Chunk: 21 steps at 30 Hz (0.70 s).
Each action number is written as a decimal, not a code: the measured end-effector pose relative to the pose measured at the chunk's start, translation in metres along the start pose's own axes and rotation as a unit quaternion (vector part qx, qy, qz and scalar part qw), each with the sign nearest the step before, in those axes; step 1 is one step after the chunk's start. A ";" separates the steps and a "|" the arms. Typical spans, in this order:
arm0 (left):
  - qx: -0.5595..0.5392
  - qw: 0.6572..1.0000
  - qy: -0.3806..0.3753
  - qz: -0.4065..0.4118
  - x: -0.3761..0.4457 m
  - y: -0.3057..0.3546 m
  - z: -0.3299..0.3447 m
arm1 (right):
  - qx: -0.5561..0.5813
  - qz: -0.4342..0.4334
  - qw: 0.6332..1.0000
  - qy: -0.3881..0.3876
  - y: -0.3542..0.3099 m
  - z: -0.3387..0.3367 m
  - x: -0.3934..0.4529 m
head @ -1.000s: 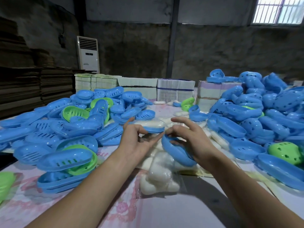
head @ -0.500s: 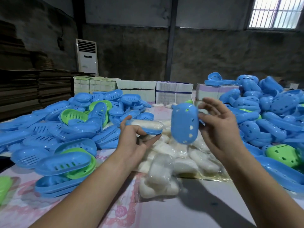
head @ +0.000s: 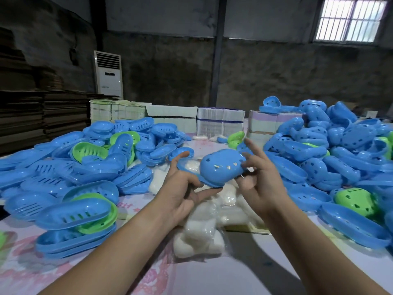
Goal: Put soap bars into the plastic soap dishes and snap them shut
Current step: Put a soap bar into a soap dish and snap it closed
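- Soap dish lid (head: 222, 167), blue, domed, with small cut-outs, held above the table (head: 212, 277) between both hands, tilted over a blue dish base (head: 209, 182) holding a white soap bar (head: 192, 166).
- Left hand (head: 180, 188): thumb and fingers curled round the left end of the dish base, gripping from below.
- Right hand (head: 258, 177): thumb and middle fingers pinching the right end of the lid; index finger raised and straight.
- Below the held dish: heap of wrapped white soap bars (head: 202, 231) in clear film on the table.
- Left of the held dish: pile of slotted blue and green trays (head: 70, 184), several stacked.
- Right of the held dish: larger pile of blue domed lids (head: 319, 154), a green lid (head: 355, 201) among them.
- Behind the held dish: row of bundled card stacks (head: 219, 122) along the table's far edge.
- Farther behind, to the left: white floor-standing air conditioner (head: 108, 74) against the wall.
- Farther behind, upper right: barred window (head: 348, 19).
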<state>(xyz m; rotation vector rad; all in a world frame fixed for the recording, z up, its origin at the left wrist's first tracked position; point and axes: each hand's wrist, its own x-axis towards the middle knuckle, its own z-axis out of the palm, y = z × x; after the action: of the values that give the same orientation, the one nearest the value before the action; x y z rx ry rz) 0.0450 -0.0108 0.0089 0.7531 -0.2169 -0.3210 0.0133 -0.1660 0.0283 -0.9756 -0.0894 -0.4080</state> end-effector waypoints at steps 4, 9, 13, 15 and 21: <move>0.004 1.000 0.014 0.011 0.001 0.007 -0.004 | -0.308 0.000 0.950 -0.053 0.001 -0.003 -0.005; 0.039 0.999 0.010 0.002 0.003 0.014 -0.014 | -0.494 -0.032 0.854 -0.161 0.010 -0.005 -0.009; 0.056 0.998 -0.029 -0.032 0.003 0.013 -0.014 | -0.473 -0.044 0.868 -0.148 0.006 -0.009 -0.008; 0.052 0.997 -0.039 -0.047 0.003 0.012 -0.013 | -0.481 -0.048 0.863 -0.145 0.003 -0.010 -0.007; -0.051 0.998 -0.014 -0.042 0.003 0.013 -0.013 | -0.395 -0.064 0.912 -0.086 0.005 -0.009 -0.008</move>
<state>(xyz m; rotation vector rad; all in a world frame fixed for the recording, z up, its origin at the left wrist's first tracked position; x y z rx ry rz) 0.0546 0.0054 0.0087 0.6579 -0.1943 -0.4208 0.0072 -0.1688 0.0170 -1.8159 -0.1535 -0.4883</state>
